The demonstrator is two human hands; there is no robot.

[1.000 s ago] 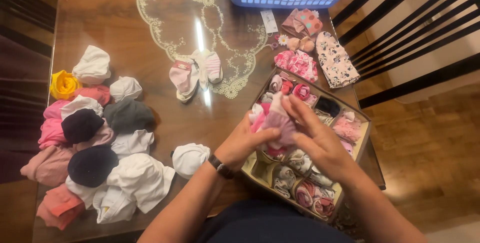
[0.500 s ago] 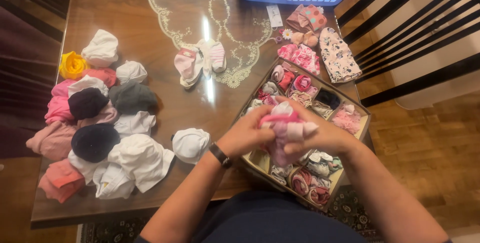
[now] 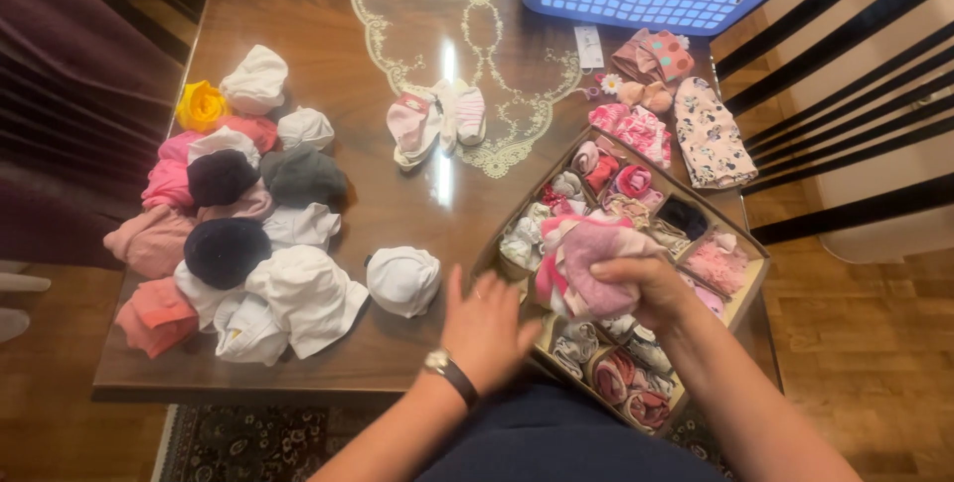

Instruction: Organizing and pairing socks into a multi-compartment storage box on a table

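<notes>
— Fingers (image 3: pixel 626 268) of the right hand (image 3: pixel 646 288) look curled tight; around what?
— Around a rolled bundle of pink and mauve baby socks (image 3: pixel 586 268), held just above the beige divided fabric organiser box (image 3: pixel 747 288) at the near right of the glossy brown wooden table (image 3: pixel 298 5).
— And the left hand (image 3: pixel 487 328)?
— Spread flat, holding nothing, at the box's near-left edge, beside a folded white baby hat (image 3: pixel 402 280).
</notes>
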